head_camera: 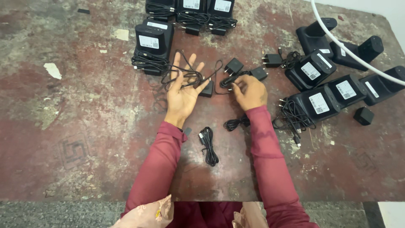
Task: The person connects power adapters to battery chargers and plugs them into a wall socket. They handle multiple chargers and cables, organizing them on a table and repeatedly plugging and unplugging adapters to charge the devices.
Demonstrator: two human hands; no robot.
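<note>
— What lies between your hands? 
— A plug adapter [233, 66] and loose cable [185, 75] at frame centre, on the counter [76, 105]. 
— And nearer you? 
— Two coiled cables [208, 145], lower centre. 
— The edges? 
— Boxed units [153, 40] sit upper centre; more units [318, 103] crowd the right, behind a lone adapter [363, 115].

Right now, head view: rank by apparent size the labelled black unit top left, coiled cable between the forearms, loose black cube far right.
1. Black unit
2. Coiled cable; it lies nearer the camera, so this gap is unsure
3. Black cube
</note>
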